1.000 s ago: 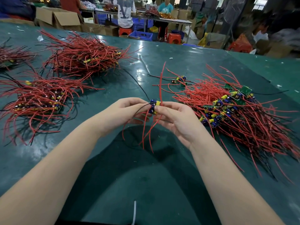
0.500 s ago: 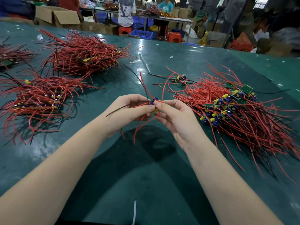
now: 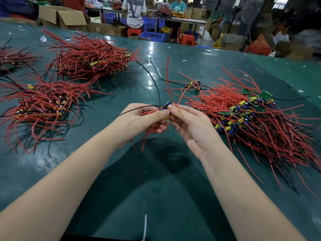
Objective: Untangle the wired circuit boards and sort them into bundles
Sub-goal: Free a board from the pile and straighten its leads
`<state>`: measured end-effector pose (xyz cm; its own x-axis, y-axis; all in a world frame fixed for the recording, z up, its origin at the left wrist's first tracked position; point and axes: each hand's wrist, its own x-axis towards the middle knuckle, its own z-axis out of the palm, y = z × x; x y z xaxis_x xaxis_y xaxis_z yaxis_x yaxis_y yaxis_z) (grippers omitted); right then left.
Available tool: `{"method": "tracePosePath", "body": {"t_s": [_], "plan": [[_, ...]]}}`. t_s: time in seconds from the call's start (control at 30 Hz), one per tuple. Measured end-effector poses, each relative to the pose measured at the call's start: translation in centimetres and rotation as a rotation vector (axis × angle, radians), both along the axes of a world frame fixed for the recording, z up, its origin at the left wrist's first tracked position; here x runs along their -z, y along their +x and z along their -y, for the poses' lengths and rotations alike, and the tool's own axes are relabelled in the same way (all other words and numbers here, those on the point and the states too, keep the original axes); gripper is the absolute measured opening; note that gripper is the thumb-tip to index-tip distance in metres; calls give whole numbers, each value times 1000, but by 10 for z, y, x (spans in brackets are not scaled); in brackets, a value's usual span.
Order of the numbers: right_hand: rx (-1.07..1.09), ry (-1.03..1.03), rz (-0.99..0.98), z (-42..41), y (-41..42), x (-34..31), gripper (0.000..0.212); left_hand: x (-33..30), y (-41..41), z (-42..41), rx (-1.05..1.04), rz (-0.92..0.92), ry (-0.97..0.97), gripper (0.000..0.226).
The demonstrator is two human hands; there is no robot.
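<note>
The person lifts one small wired board (image 3: pixel 166 108) clear of the green table (image 3: pixel 173 188) at centre, likely so its red and black leads hang free of the tangled pile (image 3: pixel 251 115) at three o'clock. The left hand (image 3: pixel 139 120) curls its fingers round the board and lower wires. The right hand (image 3: pixel 191 126) pinches the board's edge between thumb and forefinger, remaining fingers loosely apart. Sorted bundles (image 3: pixel 90 60) lie at ten o'clock.
</note>
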<state>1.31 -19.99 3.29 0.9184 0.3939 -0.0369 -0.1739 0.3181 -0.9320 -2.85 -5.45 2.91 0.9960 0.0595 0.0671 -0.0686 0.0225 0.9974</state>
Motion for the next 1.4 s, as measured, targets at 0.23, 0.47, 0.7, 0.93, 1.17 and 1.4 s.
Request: {"method": "tracePosePath", "body": {"t_s": [0.23, 0.47, 0.7, 0.93, 1.17, 1.4], "plan": [[-9, -31, -37, -1, 0, 0, 13, -2, -1, 0, -37, 22, 28, 18], [-60, 44, -183, 1, 0, -1, 26, -3, -3, 2, -36, 24, 46, 11], [-105, -112, 18, 8, 3, -4, 11, -8, -7, -3, 27, 22, 93, 6], [-121, -148, 1, 11, 5, -3, 22, -10, -10, -6, 82, 30, 150, 23], [-191, -59, -104, 11, 8, -2, 15, -8, -10, -7, 91, 50, 131, 20], [-201, 9, -272, 9, 8, -3, 12, -8, -11, -7, 151, 61, 117, 15]]}}
